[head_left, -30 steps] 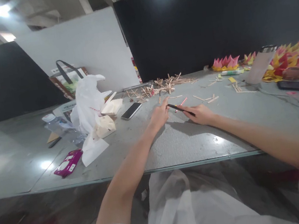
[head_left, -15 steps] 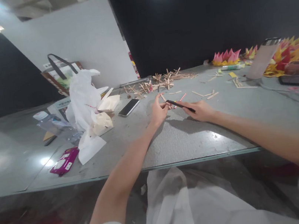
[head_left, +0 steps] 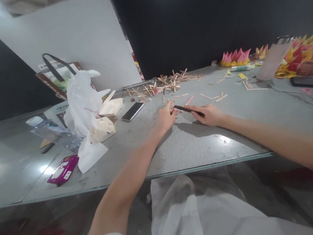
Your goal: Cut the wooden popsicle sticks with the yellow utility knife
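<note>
My left hand (head_left: 167,118) is closed, pinching a small wooden craft stick (head_left: 172,103) that points up from the fingers. In my right hand (head_left: 209,115) is a slim black tool (head_left: 188,109), gripped like a pen; its exact kind does not show. The tool's tip meets the left fingertips, close to the stick. Just beyond the tool, a red-and-white striped straw (head_left: 190,100) lies on the table (head_left: 184,148). Behind both hands spreads a pile of wooden craft sticks (head_left: 173,84), and several loose sticks (head_left: 221,97) lie to the right.
Left of the hands are a phone (head_left: 132,111), a white plastic bag (head_left: 79,99), a clear bottle (head_left: 54,131) and a purple packet (head_left: 63,171). On the right stand a pale bottle (head_left: 274,59) and pink-and-yellow paper flowers (head_left: 236,57), with a white cable (head_left: 294,95) nearby.
The view has shifted slightly, so the things at left sit a little further left. The stick in my left fingers has turned to a more upright angle. Both hands keep their grips.
</note>
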{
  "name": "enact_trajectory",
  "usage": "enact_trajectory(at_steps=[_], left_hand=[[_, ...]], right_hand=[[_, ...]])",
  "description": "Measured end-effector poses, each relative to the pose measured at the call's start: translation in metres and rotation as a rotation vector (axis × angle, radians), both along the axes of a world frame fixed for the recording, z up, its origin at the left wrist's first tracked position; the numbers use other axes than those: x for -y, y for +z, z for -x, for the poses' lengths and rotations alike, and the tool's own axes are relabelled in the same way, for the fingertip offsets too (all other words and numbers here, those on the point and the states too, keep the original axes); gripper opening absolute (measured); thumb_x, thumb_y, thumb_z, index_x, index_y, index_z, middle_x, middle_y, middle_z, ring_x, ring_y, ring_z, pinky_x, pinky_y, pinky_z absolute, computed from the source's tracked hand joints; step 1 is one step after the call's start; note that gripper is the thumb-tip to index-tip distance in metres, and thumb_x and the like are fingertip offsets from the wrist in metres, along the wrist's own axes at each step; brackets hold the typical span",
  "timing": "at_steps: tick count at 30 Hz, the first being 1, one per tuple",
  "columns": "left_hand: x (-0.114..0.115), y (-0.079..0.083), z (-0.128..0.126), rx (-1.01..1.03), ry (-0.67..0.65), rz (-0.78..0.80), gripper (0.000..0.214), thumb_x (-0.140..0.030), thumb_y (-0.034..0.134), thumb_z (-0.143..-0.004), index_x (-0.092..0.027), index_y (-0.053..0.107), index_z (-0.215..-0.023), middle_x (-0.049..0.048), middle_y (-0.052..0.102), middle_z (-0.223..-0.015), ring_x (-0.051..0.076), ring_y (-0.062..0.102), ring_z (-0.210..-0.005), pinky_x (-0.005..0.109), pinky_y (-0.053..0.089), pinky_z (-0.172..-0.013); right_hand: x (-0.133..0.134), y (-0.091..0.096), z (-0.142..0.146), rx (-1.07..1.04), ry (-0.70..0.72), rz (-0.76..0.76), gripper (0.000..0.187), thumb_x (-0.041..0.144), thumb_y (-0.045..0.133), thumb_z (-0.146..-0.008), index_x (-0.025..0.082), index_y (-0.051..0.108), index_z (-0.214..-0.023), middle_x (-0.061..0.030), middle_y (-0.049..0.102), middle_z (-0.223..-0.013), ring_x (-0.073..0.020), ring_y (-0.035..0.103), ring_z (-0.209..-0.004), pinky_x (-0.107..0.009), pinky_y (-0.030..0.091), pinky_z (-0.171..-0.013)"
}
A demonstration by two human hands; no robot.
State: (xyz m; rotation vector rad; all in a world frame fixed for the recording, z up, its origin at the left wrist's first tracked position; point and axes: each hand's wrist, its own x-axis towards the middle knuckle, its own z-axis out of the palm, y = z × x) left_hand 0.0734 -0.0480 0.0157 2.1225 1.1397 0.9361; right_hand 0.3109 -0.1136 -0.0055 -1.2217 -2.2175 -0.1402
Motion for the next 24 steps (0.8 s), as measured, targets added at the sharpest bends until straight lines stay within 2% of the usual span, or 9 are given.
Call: enact_trajectory(at_steps=[3, 8, 12, 15, 19, 24], left_hand=[[0.004, 0.001, -0.003, 0.12, 0.014, 0.073, 0.047, -0.011, 0.055, -0.101, -0.02, 0.051, -0.148, 0.0088, 0.082, -0.098, 0.021, 0.08, -0.092, 0.033, 0.06, -0.088], [0.007, 0.004, 0.002, -0.055, -0.027, -0.095, 0.043, -0.01, 0.056, -0.1, -0.023, 0.058, -0.141, 0.0079, 0.081, -0.101, 0.023, 0.079, -0.102, 0.038, 0.056, -0.099], [0.005, -0.001, -0.001, 0.095, -0.006, 0.05, 0.045, -0.011, 0.057, -0.101, -0.02, 0.051, -0.144, 0.0085, 0.082, -0.096, 0.021, 0.08, -0.091, 0.034, 0.06, -0.09], [0.0, -0.006, -0.003, 0.144, 0.004, 0.078, 0.043, -0.01, 0.057, -0.1, -0.021, 0.051, -0.141, 0.0071, 0.082, -0.095, 0.02, 0.08, -0.089, 0.032, 0.06, -0.085], [-0.008, -0.012, 0.0, 0.058, 0.014, 0.019, 0.041, -0.007, 0.053, -0.099, -0.02, 0.055, -0.137, 0.006, 0.08, -0.093, 0.02, 0.08, -0.086, 0.031, 0.058, -0.084], [-0.013, -0.015, 0.002, 0.014, 0.018, 0.042, 0.043, -0.003, 0.052, -0.095, -0.02, 0.056, -0.134, 0.0041, 0.079, -0.091, 0.018, 0.078, -0.083, 0.028, 0.056, -0.081]], right_hand=[[0.001, -0.001, 0.001, -0.019, 0.013, -0.003, 0.054, 0.037, 0.038, -0.11, 0.019, 0.057, -0.157, -0.0048, 0.079, -0.08, -0.0147, 0.061, -0.055, -0.025, 0.041, -0.059], [0.003, -0.003, -0.002, -0.005, 0.05, -0.032, 0.054, 0.034, 0.037, -0.11, 0.017, 0.057, -0.157, -0.0031, 0.075, -0.073, -0.0133, 0.058, -0.053, -0.024, 0.041, -0.06], [0.002, -0.003, 0.0, 0.012, 0.026, -0.022, 0.053, 0.034, 0.038, -0.11, 0.017, 0.057, -0.156, -0.0027, 0.075, -0.072, -0.0129, 0.057, -0.051, -0.024, 0.039, -0.058], [0.001, -0.004, 0.005, 0.029, 0.007, -0.012, 0.054, 0.034, 0.038, -0.11, 0.019, 0.055, -0.159, -0.0037, 0.077, -0.076, -0.0139, 0.058, -0.052, -0.026, 0.038, -0.058], [-0.002, -0.002, 0.009, 0.053, 0.006, 0.027, 0.056, 0.036, 0.039, -0.11, 0.021, 0.051, -0.162, -0.0055, 0.081, -0.085, -0.0165, 0.065, -0.058, -0.027, 0.039, -0.06], [-0.005, 0.004, 0.006, 0.084, 0.014, 0.071, 0.055, 0.035, 0.04, -0.109, 0.024, 0.051, -0.162, -0.0054, 0.082, -0.089, -0.0164, 0.065, -0.059, -0.026, 0.038, -0.06]])
